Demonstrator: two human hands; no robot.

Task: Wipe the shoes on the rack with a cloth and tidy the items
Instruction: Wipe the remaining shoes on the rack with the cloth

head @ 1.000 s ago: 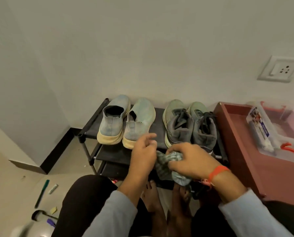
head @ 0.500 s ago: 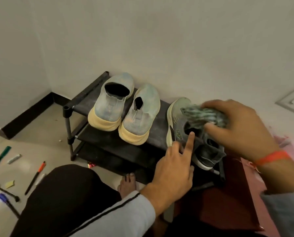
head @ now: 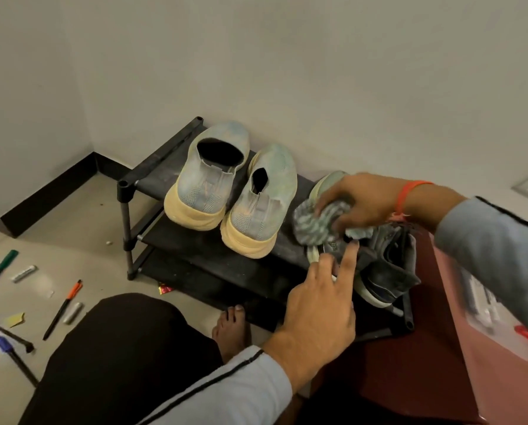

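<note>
Fingers [head: 327, 200] of your right hand [head: 360, 204] are curled around a striped cloth [head: 317, 225], and they bunch it up and press it down on the grey shoes [head: 385, 262]. Your left hand [head: 317, 314] has its fingers straight and a little spread, and one long finger touches the near grey shoe just under the cloth. It holds nothing. You have an orange band [head: 405, 194] on your right wrist, and both your sleeves are light grey. The grey shoes sit at the right end of the top shelf of a black shoe rack [head: 152, 176], with their heels toward you, and your hand and the cloth hide much of them. Two pale blue shoes [head: 235, 191] with yellow soles stand side by side on the same shelf, to the left of the grey ones, also with their heels toward you. The rack stands against a white wall in a corner. A dark red table [head: 409, 378] is right beside the rack on the right. Your bare foot [head: 232, 329] is on the floor in front of the rack. Pens [head: 63, 308] and small bits lie on the floor well to the left.
</note>
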